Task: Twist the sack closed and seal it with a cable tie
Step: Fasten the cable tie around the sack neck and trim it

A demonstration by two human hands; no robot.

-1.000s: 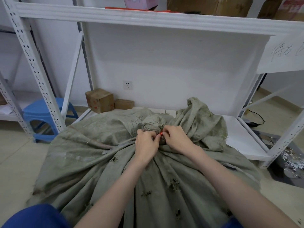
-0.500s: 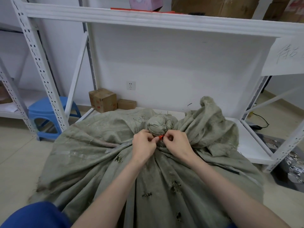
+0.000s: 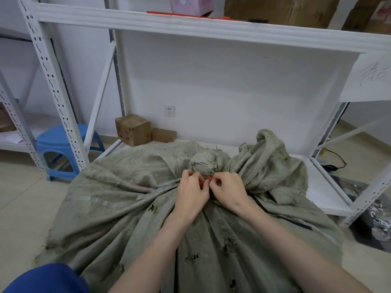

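A coarse, frayed grey-green woven sack [image 3: 118, 210] bulges across the floor, its mouth gathered into a round twisted knob [image 3: 204, 163] at the top. Just below that knob, the left hand [image 3: 191, 196] and right hand [image 3: 229, 192] meet knuckle to knuckle, fingertips of both pinched on a thin red cable tie [image 3: 204, 182] wrapped at the sack's neck; only a short red sliver shows between them. Behind stand white perforated metal shelving [image 3: 53, 81], 2 cardboard boxes [image 3: 133, 130] and a blue plastic stool [image 3: 61, 144]
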